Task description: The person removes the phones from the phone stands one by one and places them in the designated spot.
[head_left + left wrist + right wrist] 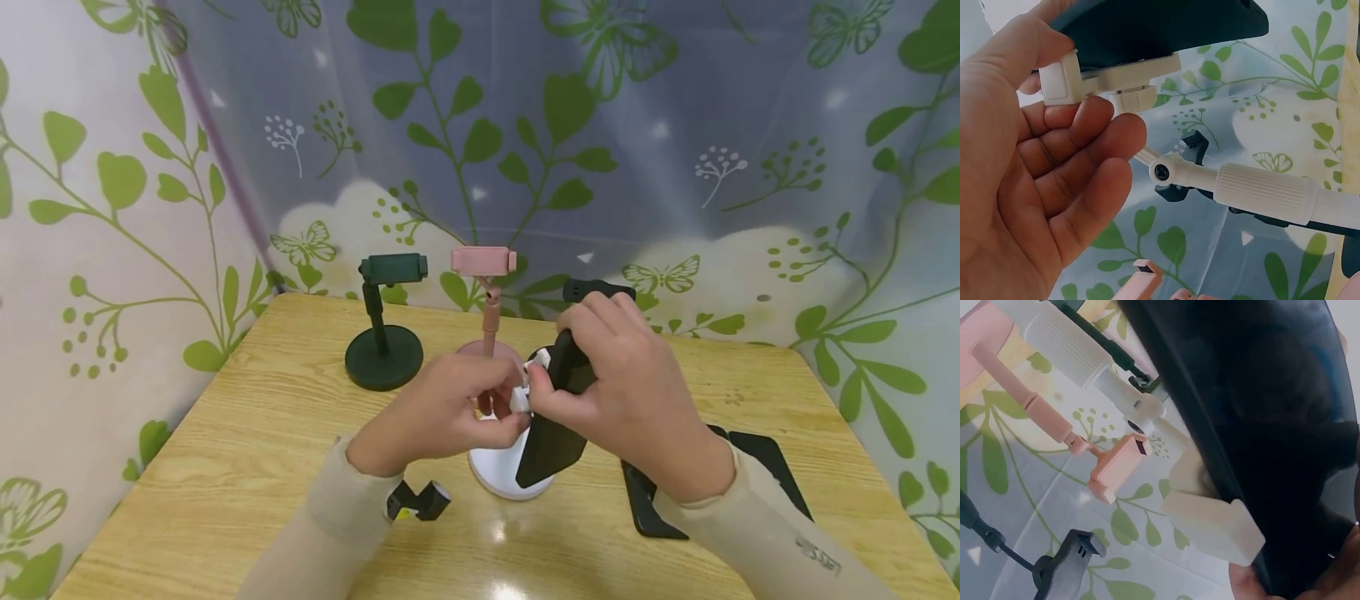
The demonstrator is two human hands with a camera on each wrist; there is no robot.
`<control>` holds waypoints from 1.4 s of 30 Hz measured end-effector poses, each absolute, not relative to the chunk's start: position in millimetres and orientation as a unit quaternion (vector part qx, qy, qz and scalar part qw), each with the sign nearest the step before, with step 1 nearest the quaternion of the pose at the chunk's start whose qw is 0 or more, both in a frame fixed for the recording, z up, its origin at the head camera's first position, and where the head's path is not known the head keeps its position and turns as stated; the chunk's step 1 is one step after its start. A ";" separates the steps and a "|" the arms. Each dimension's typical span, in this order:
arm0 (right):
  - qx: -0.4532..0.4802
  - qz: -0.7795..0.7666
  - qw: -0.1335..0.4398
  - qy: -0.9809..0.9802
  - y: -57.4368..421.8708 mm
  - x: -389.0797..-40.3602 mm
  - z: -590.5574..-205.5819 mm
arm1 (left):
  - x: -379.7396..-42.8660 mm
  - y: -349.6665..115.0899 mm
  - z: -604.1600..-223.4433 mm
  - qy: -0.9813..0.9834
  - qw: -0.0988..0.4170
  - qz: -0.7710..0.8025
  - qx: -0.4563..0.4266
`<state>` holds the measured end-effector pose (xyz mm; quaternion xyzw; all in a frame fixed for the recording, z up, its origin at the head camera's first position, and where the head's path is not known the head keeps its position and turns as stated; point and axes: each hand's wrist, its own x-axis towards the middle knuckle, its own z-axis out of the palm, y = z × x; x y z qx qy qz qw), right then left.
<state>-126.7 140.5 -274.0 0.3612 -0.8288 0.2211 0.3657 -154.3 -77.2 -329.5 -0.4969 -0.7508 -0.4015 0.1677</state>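
Observation:
A white phone stand has its round base (498, 479) on the table, below both hands. My left hand (442, 408) holds one end of the stand's white clamp (1063, 78) between thumb and curled fingers. In my right hand (630, 383) is a black smartphone (551, 454), gripped along its edge and tilted, with its back against the clamp. The right thumb lies close to the clamp's other end. In the right wrist view the phone's dark screen (1272, 412) hides part of the clamp (1213, 528).
Behind the hands stand a dark green phone stand (384, 358) and a pink one (483, 261). A black stand's clamp (592, 289) shows past the right hand. Black phones (772, 467) lie under the right forearm. A small black device (420, 502) is by the left wrist.

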 end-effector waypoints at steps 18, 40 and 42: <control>0.360 0.232 0.364 -0.827 143.2 -125.7 -274.8 | -148.8 -73.1 -326.3 -0.779 0.177 -0.391 -0.458; 0.360 0.230 0.369 -0.826 143.8 -124.1 -277.1 | -117.0 -66.8 -313.7 -0.855 0.164 -0.361 -0.336; 0.359 0.229 0.370 -0.826 144.1 -124.0 -277.0 | -114.6 -65.8 -312.5 -0.863 0.164 -0.353 -0.323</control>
